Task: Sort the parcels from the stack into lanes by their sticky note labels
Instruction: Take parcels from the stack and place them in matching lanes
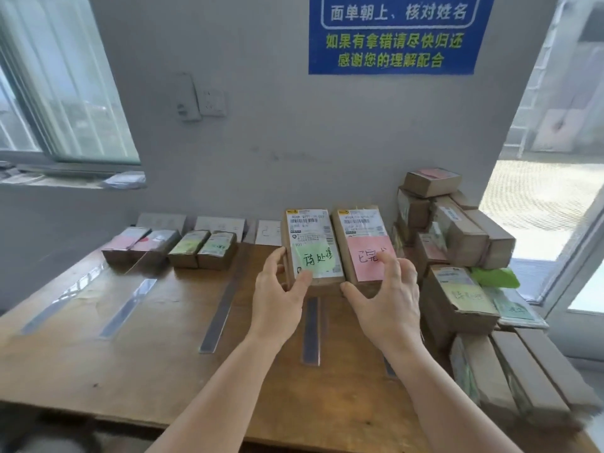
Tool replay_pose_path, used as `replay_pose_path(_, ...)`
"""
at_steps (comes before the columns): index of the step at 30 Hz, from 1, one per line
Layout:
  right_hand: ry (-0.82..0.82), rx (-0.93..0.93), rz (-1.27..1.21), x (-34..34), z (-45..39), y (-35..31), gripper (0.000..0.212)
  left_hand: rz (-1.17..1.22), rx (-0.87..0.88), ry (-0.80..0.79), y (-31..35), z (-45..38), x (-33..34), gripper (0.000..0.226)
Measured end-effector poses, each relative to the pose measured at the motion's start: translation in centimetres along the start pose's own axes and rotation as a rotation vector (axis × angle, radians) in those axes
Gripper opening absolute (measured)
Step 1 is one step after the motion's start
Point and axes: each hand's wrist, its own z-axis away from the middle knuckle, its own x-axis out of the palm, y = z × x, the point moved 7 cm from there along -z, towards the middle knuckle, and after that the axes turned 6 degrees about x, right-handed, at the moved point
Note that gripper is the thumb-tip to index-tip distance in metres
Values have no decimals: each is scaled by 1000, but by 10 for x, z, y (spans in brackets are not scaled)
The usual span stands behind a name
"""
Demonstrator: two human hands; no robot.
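Observation:
Two cardboard parcels are lifted side by side above the wooden table [81, 348]. The left parcel [310, 237] carries a green sticky note; my left hand [277, 299] grips its near end, thumb on the note. The right parcel [359, 233] carries a pink sticky note; my right hand [389, 295] holds its near end with the thumb under the edge and fingers spread over the note. At the table's right side stands the stack of parcels [457, 243]. Far left, two pink-noted parcels [140, 245] and two green-noted parcels [202, 248] sit in lanes.
Grey tape strips [222, 308] mark the lanes across the table. White label cards [219, 225] lean against the wall behind the lanes. More boxes [510, 371] lie at the near right. A window is at left, an open doorway at right.

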Motion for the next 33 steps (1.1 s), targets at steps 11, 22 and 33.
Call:
replay_pose_path(11, -63, -41, -45, 71, 25, -76, 69, 44, -38, 68, -32, -24, -100, 57)
replay_pose_path(22, -134, -25, -51, 176, -32, -94, 73, 89, -116, 77, -94, -111, -128, 52)
replay_pose_path(33, -271, 226, 92, 310, -114, -46, 76, 59, -225, 98, -164, -221, -134, 50)
